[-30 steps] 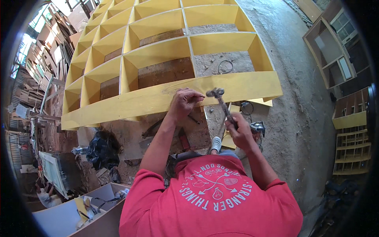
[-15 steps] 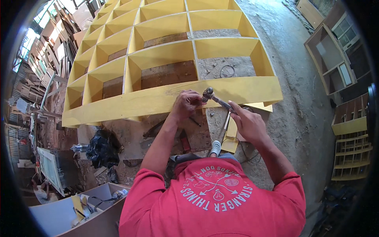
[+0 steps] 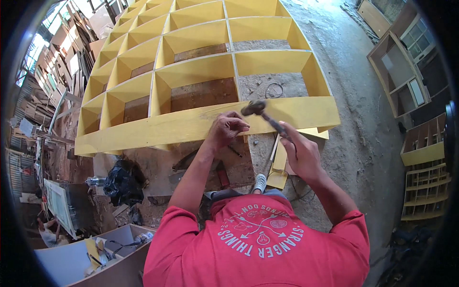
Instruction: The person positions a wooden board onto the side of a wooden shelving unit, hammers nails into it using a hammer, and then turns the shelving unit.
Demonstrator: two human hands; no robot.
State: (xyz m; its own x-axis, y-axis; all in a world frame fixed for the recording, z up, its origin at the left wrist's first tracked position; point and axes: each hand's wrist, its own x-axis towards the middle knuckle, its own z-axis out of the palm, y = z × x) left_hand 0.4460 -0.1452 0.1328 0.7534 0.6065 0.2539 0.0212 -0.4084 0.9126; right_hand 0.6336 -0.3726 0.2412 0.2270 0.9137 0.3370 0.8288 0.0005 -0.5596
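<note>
My right hand (image 3: 302,152) is closed around the handle of a hammer (image 3: 273,124). The blurred hammer head hovers over the yellow front board, just right of my other hand's fingertips. At the edge of that board, my left hand (image 3: 224,130) is closed in a pinch; anything between its fingertips is too small to make out. The board belongs to a large yellow shelf unit (image 3: 158,123), a grid of open compartments stretching away in front of me.
Below the board, yellow offcuts (image 3: 278,174) and a black plastic bag (image 3: 123,181) lie on the ground. A box (image 3: 119,272) of odds and ends stands at lower left. Scrap wood (image 3: 71,60) leans at far left. More cabinets (image 3: 399,71) and yellow shelving (image 3: 425,191) line the right.
The hammer head has risen slightly away from the board and is now blurred. My left hand stays pinched near the same spot on the board's edge.
</note>
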